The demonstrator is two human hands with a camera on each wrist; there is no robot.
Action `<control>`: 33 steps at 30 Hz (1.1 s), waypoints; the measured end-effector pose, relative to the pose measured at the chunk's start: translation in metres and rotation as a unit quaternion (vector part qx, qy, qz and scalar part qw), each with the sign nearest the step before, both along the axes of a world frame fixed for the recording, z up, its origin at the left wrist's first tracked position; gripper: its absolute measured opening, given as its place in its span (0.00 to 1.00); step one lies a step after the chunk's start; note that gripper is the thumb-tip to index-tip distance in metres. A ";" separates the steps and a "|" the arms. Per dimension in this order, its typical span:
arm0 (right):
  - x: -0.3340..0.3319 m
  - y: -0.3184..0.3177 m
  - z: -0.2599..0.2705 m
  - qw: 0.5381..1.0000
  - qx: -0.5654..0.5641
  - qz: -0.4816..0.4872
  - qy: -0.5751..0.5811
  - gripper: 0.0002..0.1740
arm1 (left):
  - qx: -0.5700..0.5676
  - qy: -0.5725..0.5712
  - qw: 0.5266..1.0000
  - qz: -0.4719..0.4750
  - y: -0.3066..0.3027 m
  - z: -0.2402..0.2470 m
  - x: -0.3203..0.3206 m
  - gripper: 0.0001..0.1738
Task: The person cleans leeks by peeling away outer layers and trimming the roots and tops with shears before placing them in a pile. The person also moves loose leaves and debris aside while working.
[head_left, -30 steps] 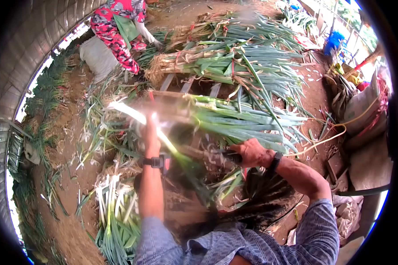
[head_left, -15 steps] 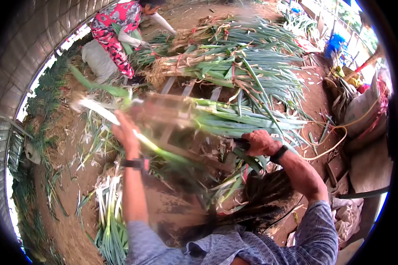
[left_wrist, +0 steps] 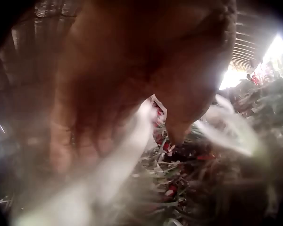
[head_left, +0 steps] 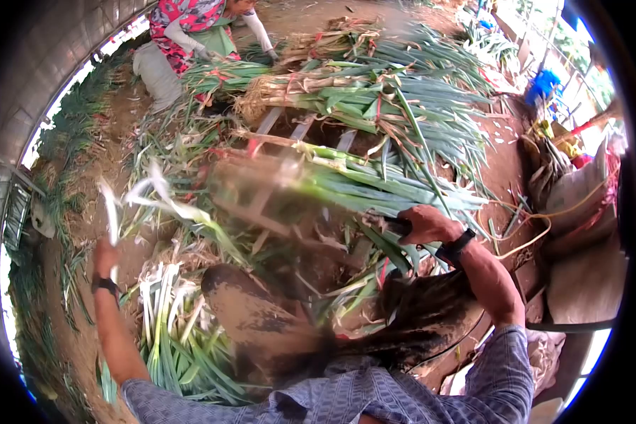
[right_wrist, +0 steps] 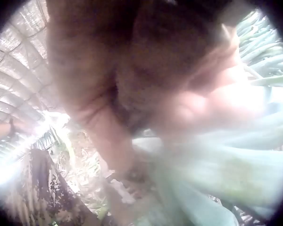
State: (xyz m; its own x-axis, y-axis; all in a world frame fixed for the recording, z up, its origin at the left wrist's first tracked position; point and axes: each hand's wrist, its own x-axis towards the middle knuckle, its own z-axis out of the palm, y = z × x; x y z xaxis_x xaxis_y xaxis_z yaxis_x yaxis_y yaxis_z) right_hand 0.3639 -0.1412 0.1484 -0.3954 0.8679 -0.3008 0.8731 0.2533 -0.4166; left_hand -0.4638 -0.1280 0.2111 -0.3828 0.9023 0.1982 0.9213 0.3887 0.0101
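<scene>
In the head view my left hand [head_left: 106, 258] is out at the left, with a blurred white stalk [head_left: 111, 212] running through its grip. From the left wrist, that stalk [left_wrist: 125, 160] crosses the hand [left_wrist: 132, 84] between thumb and fingers. Another blurred stalk [head_left: 184, 208] with a green end lies to the hand's right. My right hand [head_left: 430, 225] grips a dark tool [head_left: 394, 225] beside a bundle of long green leaves [head_left: 381, 187]; the tool's front end is blurred. Seen from the right wrist, the fingers [right_wrist: 113, 146] are curled above green leaves [right_wrist: 226, 174].
White-stemmed onions [head_left: 166, 304] are piled at lower left. Tied bundles [head_left: 332, 92] lie on a slatted rack [head_left: 302, 129] ahead. Another person [head_left: 191, 28] bends at upper left. Sacks [head_left: 579, 240] and a yellow hose [head_left: 537, 240] are at right.
My left hand has swung left and down, away from the tool. The right hand has shifted slightly right, its grip kept. The other person has moved a leafy bundle toward the rack.
</scene>
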 end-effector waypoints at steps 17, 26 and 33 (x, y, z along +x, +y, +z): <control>-0.014 0.009 0.055 0.996 0.028 0.036 -0.073 0.25 | -0.065 -0.711 0.688 -0.128 0.112 -0.201 0.466 0.18; 0.007 -0.044 0.066 0.993 0.017 -0.023 -0.116 0.22 | -0.002 -0.768 0.637 0.065 0.144 -0.209 0.494 0.21; 0.005 -0.051 0.082 0.995 0.044 -0.047 -0.070 0.22 | -0.019 -0.817 0.574 -0.048 0.090 -0.211 0.530 0.23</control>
State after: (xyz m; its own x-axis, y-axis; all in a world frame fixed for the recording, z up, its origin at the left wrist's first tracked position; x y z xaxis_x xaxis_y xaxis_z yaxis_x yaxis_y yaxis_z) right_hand 0.3690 -0.1921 0.2300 -0.2713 0.9243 -0.2684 0.9425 0.1986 -0.2688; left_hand 0.0663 -0.0385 0.0003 0.0224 0.9263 -0.3760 -0.2883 0.3661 0.8848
